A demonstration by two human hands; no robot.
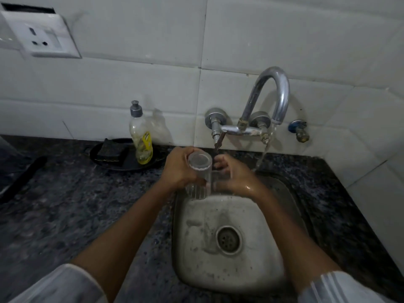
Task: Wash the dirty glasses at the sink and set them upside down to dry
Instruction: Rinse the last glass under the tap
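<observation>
My left hand (177, 169) grips a clear ribbed glass (200, 171) upright over the back-left corner of the steel sink (196, 248), its mouth facing me. My right hand (237, 178), wet, curls around what looks like a second clear glass (220, 180), faint and partly hidden by the palm. The two glasses touch side by side. The tap (273, 92) runs. Its stream of water (263, 154) falls to the right of both hands, apart from the glasses.
A dish-soap bottle (141, 136) and a dark scrub pad (111, 153) sit on a black plate (131, 166) on the granite counter (65, 204), left of the sink. A wall socket (43, 38) is at upper left. The drain (228, 239) is in the basin.
</observation>
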